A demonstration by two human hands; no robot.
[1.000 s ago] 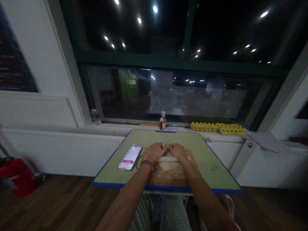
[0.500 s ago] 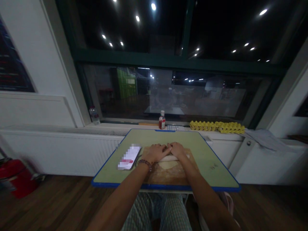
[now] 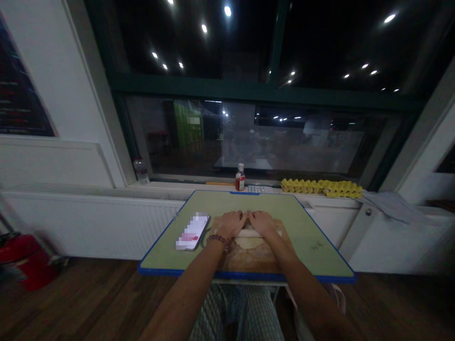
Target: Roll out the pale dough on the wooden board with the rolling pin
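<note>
A pale rolling pin (image 3: 248, 233) lies crosswise on a wooden board (image 3: 254, 263). Under and in front of it is a thin, flat piece of dough (image 3: 250, 243). My left hand (image 3: 231, 223), with a beaded bracelet at the wrist, rests over the left part of the pin, its fingers bent forward. Over the right part lies my right hand (image 3: 261, 222) in a like grip. The two hands nearly meet at the middle, and they hide the pin's far side and most fingertips.
Left of the board lies a phone (image 3: 194, 232) with a lit screen on the green, blue-edged table (image 3: 309, 251). Along the windowsill are a bottle with red contents (image 3: 240, 178), yellow egg cartons (image 3: 320, 187) and a clear bottle (image 3: 141, 170). A red fire extinguisher (image 3: 26, 260) stands at the left.
My thumbs, overlapping before, are now apart, and my hands sit side by side on the rolling pin. The pin and dough look nearly unmoved; the whole view has shifted slightly.
</note>
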